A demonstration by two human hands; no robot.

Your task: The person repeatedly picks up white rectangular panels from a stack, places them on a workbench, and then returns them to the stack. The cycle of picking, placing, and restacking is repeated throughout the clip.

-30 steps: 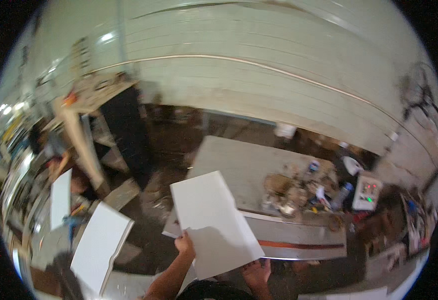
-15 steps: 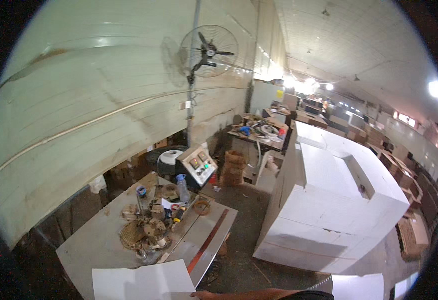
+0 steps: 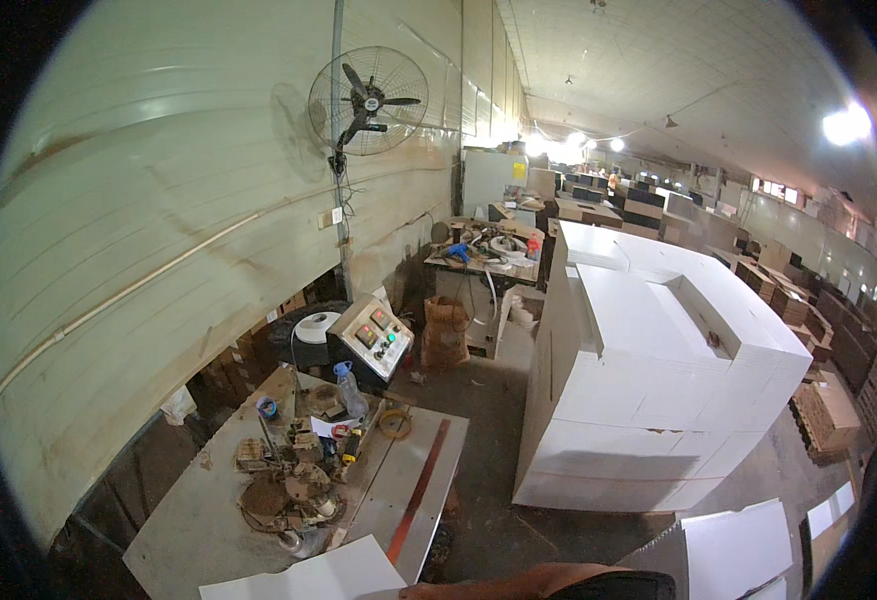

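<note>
- A pale wall (image 3: 119, 180) fills the left, with a pipe (image 3: 149, 271) slanting up across it.
- In front, the surface (image 3: 194, 525) carries a small blue cup (image 3: 267, 408) and a heap of dusty brown parts (image 3: 301, 482).
- The white panel (image 3: 309, 578) is at the lower edge, overlapping the near end of the surface; whether it rests there I cannot tell.
- A clear bottle (image 3: 352, 397) with a blue top stands beyond the heap.
- Above, a black fan (image 3: 367, 102) is mounted at the wall.
- Beyond the bottle is a control box (image 3: 374, 340) with a lit green light.
- A tan ring (image 3: 395, 424) lies near the surface's far end.
- The right hand (image 3: 419, 592) is just beside the panel's right corner, cut off below; its grip cannot be told. The left hand is out of view, its state likewise.
- A brown sack (image 3: 446, 335) stands on the floor.
- A tall white stack (image 3: 649, 420), recessed on top, dominates the right.
- White boards (image 3: 737, 550) lie at lower right.
</note>
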